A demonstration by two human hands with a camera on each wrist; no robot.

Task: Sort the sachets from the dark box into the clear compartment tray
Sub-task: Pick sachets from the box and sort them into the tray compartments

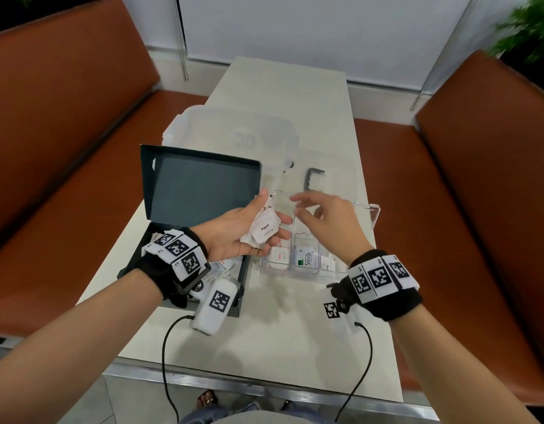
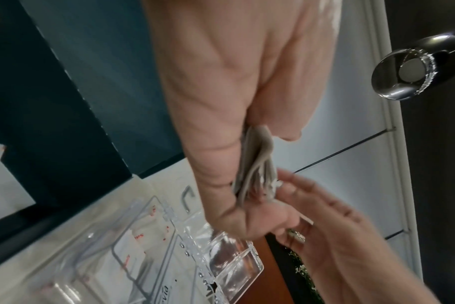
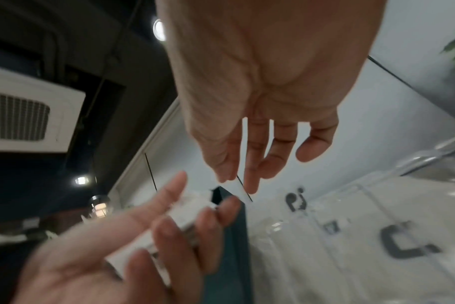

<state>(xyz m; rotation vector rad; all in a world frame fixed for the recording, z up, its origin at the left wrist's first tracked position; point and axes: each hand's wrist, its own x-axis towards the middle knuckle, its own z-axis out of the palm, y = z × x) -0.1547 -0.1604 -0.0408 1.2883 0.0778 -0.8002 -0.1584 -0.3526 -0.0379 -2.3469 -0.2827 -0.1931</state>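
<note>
left hand [image 1: 234, 232] clutching sachets [image 1: 263, 229] in palm, right hand [image 1: 329, 220] beside, fingers loose, empty

White sachets [image 1: 263, 229] above clear tray [image 1: 375, 213]

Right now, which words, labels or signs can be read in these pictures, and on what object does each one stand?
"Pepper": top sachet of the bunch held in the left hand.
"Stevia": sachet in the clear compartment tray.
Red print on the neighbouring sachet: too blurred to read.
Square coded markers on both wristbands: patterns, no words.
</note>
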